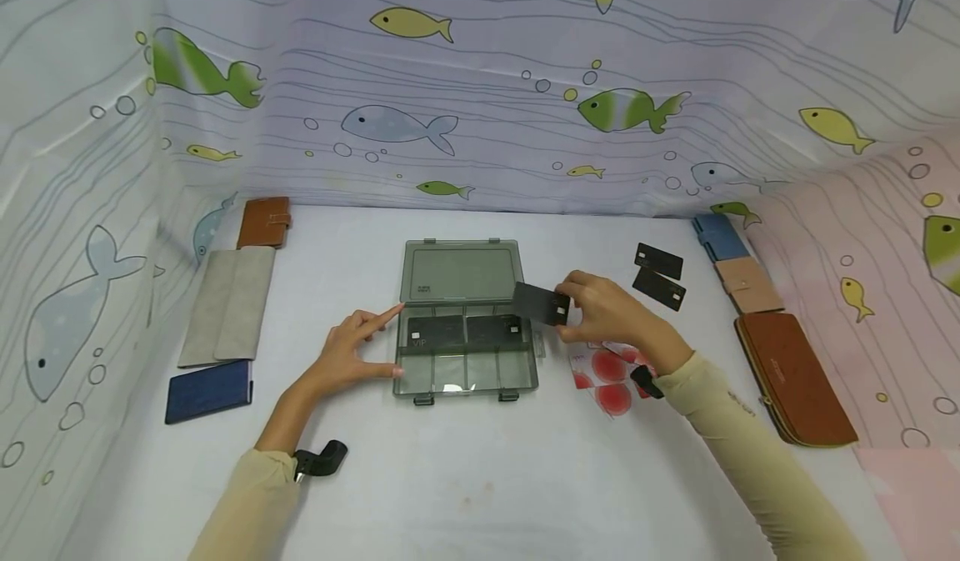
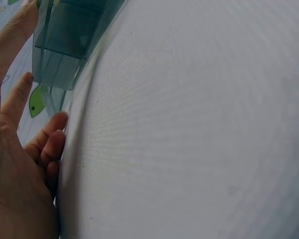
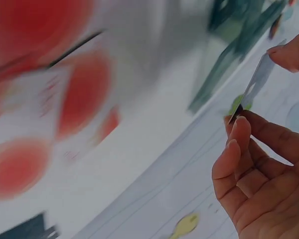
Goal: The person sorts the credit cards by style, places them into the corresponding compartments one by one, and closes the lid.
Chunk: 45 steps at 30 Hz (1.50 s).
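A translucent grey-green compartment box [image 1: 465, 373] stands on the table with its lid [image 1: 461, 267] tipped back. Two black cards [image 1: 435, 330] lie in its middle row, one marked VIP. My left hand [image 1: 345, 357] is at the box's left side, index finger and thumb stretched out to its edge, holding nothing. In the left wrist view, the other fingers of that hand [image 2: 20, 164] are loosely bent beside the box wall [image 2: 60, 69]. Just past the box's right edge, my right hand [image 1: 609, 311] pinches another black card [image 1: 536, 303] between thumb and fingers, raised above the table.
Two black cards [image 1: 660, 273] lie back right. Red-dotted flat packets [image 1: 611, 378] lie under my right forearm. Several wallets line both sides, including a grey one [image 1: 228, 307], a navy one [image 1: 210, 392] and a brown zip one [image 1: 795, 378]. Fish-print cloth [image 1: 487, 77] walls the back.
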Motion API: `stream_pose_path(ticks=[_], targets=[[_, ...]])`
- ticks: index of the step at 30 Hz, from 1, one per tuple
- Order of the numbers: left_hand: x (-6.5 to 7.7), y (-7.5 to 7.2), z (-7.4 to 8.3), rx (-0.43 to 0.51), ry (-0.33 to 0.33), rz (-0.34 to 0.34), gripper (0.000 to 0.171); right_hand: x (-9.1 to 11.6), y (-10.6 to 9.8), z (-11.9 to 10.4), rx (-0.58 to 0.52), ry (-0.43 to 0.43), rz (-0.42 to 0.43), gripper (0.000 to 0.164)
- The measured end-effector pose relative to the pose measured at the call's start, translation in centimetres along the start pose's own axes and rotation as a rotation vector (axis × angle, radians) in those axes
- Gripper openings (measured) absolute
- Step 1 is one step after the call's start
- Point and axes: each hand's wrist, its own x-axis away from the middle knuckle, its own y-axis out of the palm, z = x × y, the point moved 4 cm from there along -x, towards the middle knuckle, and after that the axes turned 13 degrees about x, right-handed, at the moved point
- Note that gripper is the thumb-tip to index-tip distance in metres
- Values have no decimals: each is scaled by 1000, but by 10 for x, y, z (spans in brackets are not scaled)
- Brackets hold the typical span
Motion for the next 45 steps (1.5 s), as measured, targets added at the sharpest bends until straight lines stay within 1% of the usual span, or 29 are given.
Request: stream_pose_path(ticks=[5, 10, 14, 19, 22, 26, 29, 32, 35, 37, 40, 43, 45], targets=[[-1, 2, 0, -2, 6, 1, 96, -17, 7, -23, 14, -97, 18, 50], [-2, 4, 2, 0, 14, -1, 96, -24, 14, -35, 62, -147, -6, 49], [-3, 5, 4, 1, 14, -6, 97, -25, 16, -40, 89, -154, -44, 49], [-3, 5, 5, -3, 7, -8, 98, -27, 18, -40, 91, -142, -84, 50], [-3, 5, 5, 4, 5, -8, 98, -26, 18, -39, 91, -137, -88, 51], [-3, 6, 4, 1, 0, -9, 99, -23, 15, -34, 52, -109, -65, 51], [-1, 5, 1, -9, -5, -2, 99, -18, 13, -22, 18, -55, -41, 49], [1, 3, 0, -6, -4, 7, 98, -7, 12, 0, -5, 36, -40, 49], [2, 2, 0, 1, 10, 10, 98, 9, 15, 32, -22, 166, -87, 50], [2, 2, 0, 1, 15, 11, 98, 21, 19, 58, -31, 263, -126, 52], [2, 1, 1, 5, 15, 10, 98, 43, 27, 96, -41, 385, -167, 55], [2, 1, 1, 8, 10, 10, 98, 63, 31, 126, -35, 465, -185, 59], [1, 1, 1, 9, 10, 9, 98, 75, 31, 140, -34, 497, -190, 62]])
